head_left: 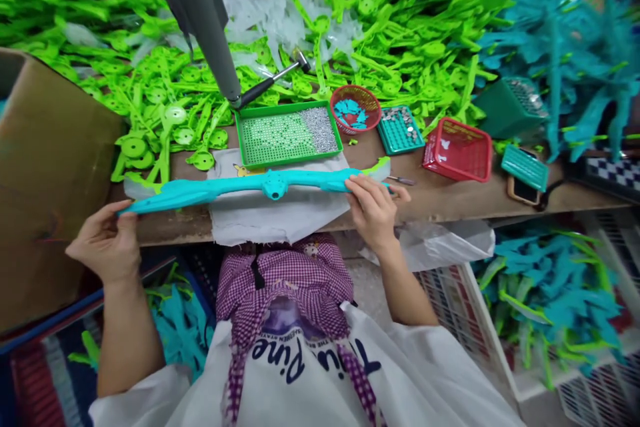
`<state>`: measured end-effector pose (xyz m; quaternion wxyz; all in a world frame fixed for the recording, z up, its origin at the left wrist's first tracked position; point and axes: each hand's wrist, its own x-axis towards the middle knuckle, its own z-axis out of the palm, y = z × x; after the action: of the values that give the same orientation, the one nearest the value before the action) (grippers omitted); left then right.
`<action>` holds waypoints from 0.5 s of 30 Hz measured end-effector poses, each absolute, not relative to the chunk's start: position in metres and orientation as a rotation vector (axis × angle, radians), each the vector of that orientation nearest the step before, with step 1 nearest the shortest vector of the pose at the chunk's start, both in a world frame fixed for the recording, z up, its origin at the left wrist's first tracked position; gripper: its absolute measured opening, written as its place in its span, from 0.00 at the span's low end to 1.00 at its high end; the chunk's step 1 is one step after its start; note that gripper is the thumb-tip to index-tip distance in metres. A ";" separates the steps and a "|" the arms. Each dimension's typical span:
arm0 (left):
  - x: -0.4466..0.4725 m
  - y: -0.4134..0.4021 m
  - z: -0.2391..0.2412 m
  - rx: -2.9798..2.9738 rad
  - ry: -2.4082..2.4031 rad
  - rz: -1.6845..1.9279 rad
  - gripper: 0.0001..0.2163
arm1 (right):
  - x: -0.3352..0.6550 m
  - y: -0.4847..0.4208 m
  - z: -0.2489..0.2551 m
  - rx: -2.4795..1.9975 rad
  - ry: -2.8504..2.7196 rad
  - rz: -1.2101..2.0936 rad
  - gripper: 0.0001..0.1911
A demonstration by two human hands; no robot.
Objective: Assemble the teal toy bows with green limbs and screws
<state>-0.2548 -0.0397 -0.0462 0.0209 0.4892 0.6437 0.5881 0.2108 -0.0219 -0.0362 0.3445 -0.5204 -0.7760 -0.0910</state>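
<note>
In the head view, the left hand (106,243) is pinching the pointed tip of a long turquoise plastic piece (240,187), while the right hand (373,203) is closing over its other end; the piece is lying across a white cloth (270,217) on the worktop (450,197), just before a green tray (287,133). Keeping both ends level and steady should be helping here.
</note>
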 end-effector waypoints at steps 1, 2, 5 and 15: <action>-0.255 -0.040 -0.045 1.510 2.002 1.822 0.14 | 0.212 -0.021 -0.036 -1.332 -2.042 -0.222 0.15; -0.254 -0.042 -0.045 1.497 2.018 1.812 0.14 | 0.213 -0.022 -0.037 -1.319 -2.060 -0.224 0.15; -0.250 -0.051 -0.051 1.419 2.063 1.713 0.12 | 0.213 -0.035 -0.049 -1.350 -2.038 -0.314 0.15; -0.225 -0.099 -0.057 1.505 2.134 1.306 0.10 | 0.204 -0.085 -0.094 -1.506 -1.878 -0.179 0.13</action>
<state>-0.2251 -0.0990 -0.0570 0.1108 0.5124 0.7263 0.4446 0.2037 -0.0854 -0.0939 0.3559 -0.5832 -0.7269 -0.0694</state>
